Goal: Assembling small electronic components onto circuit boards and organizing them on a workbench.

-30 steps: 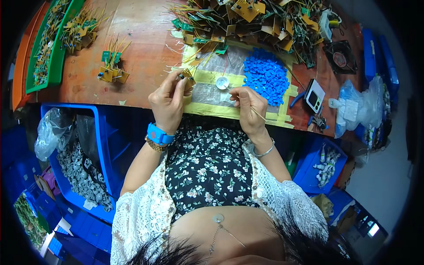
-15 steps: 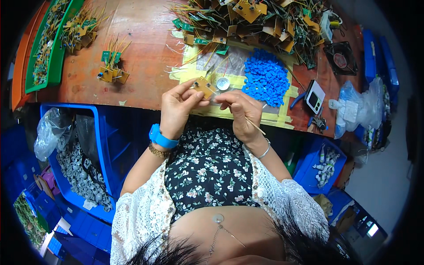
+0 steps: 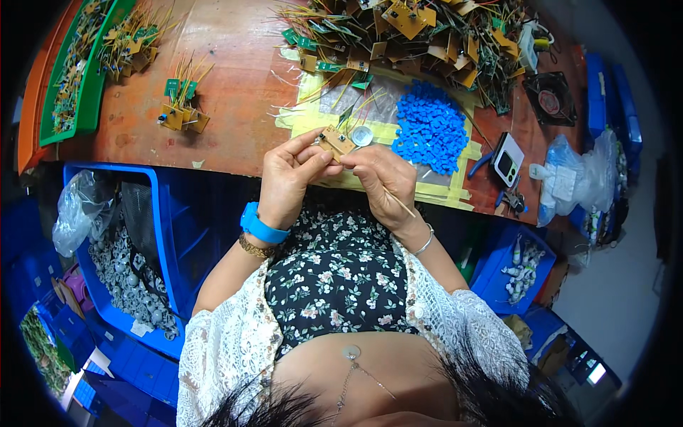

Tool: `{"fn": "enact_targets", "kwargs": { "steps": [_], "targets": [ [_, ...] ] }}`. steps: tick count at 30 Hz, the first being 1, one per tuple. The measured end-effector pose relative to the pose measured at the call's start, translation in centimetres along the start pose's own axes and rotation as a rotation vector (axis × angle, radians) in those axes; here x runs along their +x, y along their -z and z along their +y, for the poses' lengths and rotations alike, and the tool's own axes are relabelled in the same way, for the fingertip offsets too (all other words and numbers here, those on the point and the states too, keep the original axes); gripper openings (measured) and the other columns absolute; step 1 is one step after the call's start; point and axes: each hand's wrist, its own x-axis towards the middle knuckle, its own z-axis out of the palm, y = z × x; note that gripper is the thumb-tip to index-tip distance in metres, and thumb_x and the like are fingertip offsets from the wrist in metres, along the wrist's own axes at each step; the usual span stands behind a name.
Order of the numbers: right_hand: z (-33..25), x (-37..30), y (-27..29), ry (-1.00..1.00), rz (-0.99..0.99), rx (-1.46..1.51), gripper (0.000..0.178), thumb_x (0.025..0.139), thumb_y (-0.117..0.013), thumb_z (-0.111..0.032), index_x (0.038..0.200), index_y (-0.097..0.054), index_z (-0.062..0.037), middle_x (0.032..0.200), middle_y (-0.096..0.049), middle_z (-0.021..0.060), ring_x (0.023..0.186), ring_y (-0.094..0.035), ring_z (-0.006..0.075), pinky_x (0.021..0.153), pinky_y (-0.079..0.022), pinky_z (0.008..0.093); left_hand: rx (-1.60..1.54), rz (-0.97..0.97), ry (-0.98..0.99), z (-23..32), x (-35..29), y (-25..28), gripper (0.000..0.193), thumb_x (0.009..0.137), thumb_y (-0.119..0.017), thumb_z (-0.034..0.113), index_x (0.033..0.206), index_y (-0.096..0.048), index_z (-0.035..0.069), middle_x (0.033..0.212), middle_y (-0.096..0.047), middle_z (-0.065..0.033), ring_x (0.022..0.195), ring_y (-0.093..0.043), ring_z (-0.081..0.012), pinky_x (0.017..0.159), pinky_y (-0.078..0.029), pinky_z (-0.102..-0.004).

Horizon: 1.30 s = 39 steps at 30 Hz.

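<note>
Pinched in my left hand [image 3: 293, 169] is a small tan circuit board [image 3: 336, 142] with wires trailing off its far side. My right hand [image 3: 388, 181] grips a thin wooden stick [image 3: 400, 203], whose back end sticks out below the palm. Its fingertips are at the board's right edge, and the stick's front tip is hidden there. Just beyond the board sits a small round metal-coloured dish [image 3: 361, 136]. To the right of it lies a heap of small blue plastic pieces [image 3: 429, 128] on the yellow-taped work sheet [image 3: 307, 96].
A large pile of wired boards [image 3: 420, 39] covers the back. A few boards [image 3: 183, 110] lie at left, near a green tray [image 3: 91, 92]. At right are a white device [image 3: 507, 160], pliers [image 3: 514, 199] and a fan [image 3: 550, 98]. A blue bin [image 3: 160, 235] stands below the table edge.
My right hand has moved slightly left, bringing its fingertips and the stick to the board. The board has shifted a little right and tilted in my left hand.
</note>
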Motion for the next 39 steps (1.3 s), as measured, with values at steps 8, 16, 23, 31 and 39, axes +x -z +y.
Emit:
{"fn": "enact_targets", "kwargs": {
  "steps": [8,16,23,31,39],
  "targets": [
    [-0.1,-0.9,2.8,-0.074,0.216,0.037,0.018,0.093,-0.06,-0.014,0.097,-0.068,0.0018,0.086,-0.068,0.0132,0.074,-0.064,0.0226,0.067,-0.05,0.0313,-0.005,0.053,-0.049,0.4,0.0,-0.3,0.046,0.09,-0.058,-0.005,0.132,-0.042,-0.014,0.093,-0.065,-0.0121,0.083,-0.069,-0.0214,0.078,-0.059,-0.0275],
    [3.4,-0.6,4.1,0.03,0.17,-0.583,0.022,0.073,-0.071,0.004,0.093,-0.065,-0.001,0.083,-0.066,0.0119,0.077,-0.063,0.028,0.068,-0.049,0.0347,0.011,0.051,-0.074,0.2,0.1,-0.6,0.045,0.09,-0.057,-0.006,0.132,-0.042,-0.014,0.094,-0.064,-0.0134,0.085,-0.069,-0.0216,0.079,-0.059,-0.0282],
    [4.4,-0.1,3.8,-0.005,0.166,-0.652,0.019,0.073,-0.071,0.004,0.091,-0.065,-0.0012,0.082,-0.066,0.0109,0.075,-0.062,0.0267,0.067,-0.049,0.0342,0.035,0.048,-0.075,0.1,0.0,-0.6,0.044,0.09,-0.057,-0.006,0.132,-0.043,-0.013,0.096,-0.065,-0.014,0.085,-0.069,-0.0211,0.079,-0.059,-0.0279],
    [0.2,1.5,2.0,0.105,0.18,-0.306,0.023,0.07,-0.075,0.003,0.09,-0.066,-0.0035,0.079,-0.065,0.0098,0.071,-0.061,0.0257,0.064,-0.049,0.0337,0.148,0.0,-0.123,-0.5,-0.1,-0.7,0.038,0.091,-0.058,-0.004,0.128,-0.051,-0.009,0.093,-0.067,-0.0102,0.082,-0.067,-0.0158,0.078,-0.058,-0.0265],
    [0.1,2.0,0.0,0.254,0.067,-0.409,0.028,0.068,-0.075,0.003,0.094,-0.066,-0.0027,0.081,-0.067,0.0089,0.072,-0.063,0.0254,0.063,-0.05,0.0345,0.124,-0.109,-0.103,-0.7,-0.3,-0.9,0.037,0.092,-0.057,-0.004,0.128,-0.052,-0.007,0.094,-0.066,-0.0088,0.083,-0.066,-0.0121,0.078,-0.058,-0.0254]
  ]
}}
